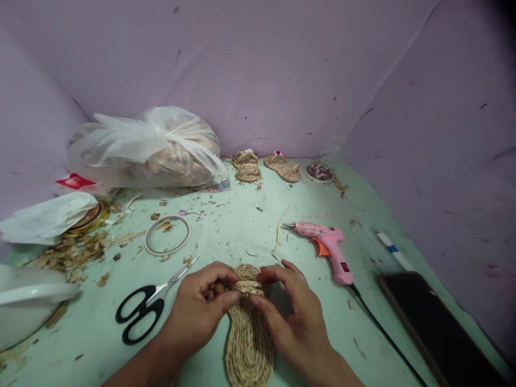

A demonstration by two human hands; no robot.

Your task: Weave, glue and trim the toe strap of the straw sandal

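A woven straw sandal (pixel 248 344) lies lengthwise in front of me, its coiled sole flat on the pale green table. Across its far part runs a braided strap (pixel 248 287). My left hand (pixel 205 301) pinches the strap's left end between thumb and fingers. On the opposite side, my right hand (pixel 292 309) has thumb and fingers closed around the strap's right end. Left of my left hand, scissors (pixel 149 312) with black handles lie slightly spread. A pink glue gun (pixel 324 242) with a lit red light rests on its side, right of my right hand.
At the back stand a tied plastic bag (pixel 149 148), two small straw sandals (pixel 246 165) and a dish of beads (pixel 319 172). A tape ring (pixel 167 235) and straw scraps (pixel 76 252) lie left. A white container (pixel 28 306) and a dark phone-like slab (pixel 435 328) flank the near edge.
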